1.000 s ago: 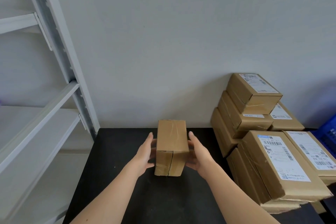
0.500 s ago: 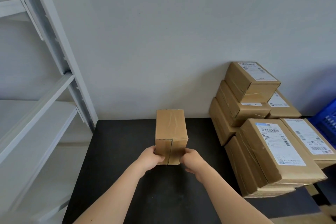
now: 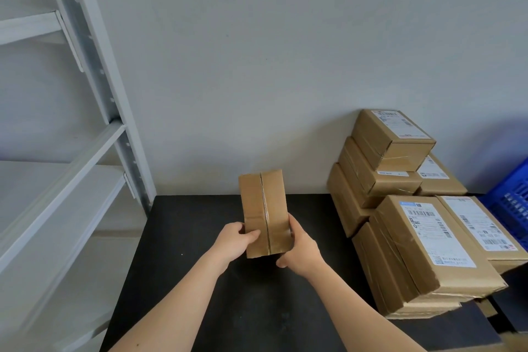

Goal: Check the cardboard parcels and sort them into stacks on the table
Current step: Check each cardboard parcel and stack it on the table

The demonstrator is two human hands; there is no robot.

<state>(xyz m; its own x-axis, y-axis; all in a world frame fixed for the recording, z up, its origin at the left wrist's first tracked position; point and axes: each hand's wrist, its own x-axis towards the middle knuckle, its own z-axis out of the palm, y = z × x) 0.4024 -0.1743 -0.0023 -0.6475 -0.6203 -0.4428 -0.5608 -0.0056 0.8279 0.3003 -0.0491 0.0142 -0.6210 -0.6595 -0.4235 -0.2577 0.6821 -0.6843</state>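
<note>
Head view: The parcel [image 3: 263, 211] is held over the centre of the black table [image 3: 200, 237]. Its long axis runs near to far and the taped seam face is turned towards the camera. The left hand [image 3: 233, 240] grips its near-left edge with the thumb on the seam face. The right hand [image 3: 300, 248] is curled round its near-right side. The stacked parcels [image 3: 411, 243] lie to the right, so the right hand is nearer to them.

Not visible: the right fingers behind the parcel, any label, and whether its near end touches the table. The blue crate [image 3: 514, 203] is cut off by the frame.
</note>
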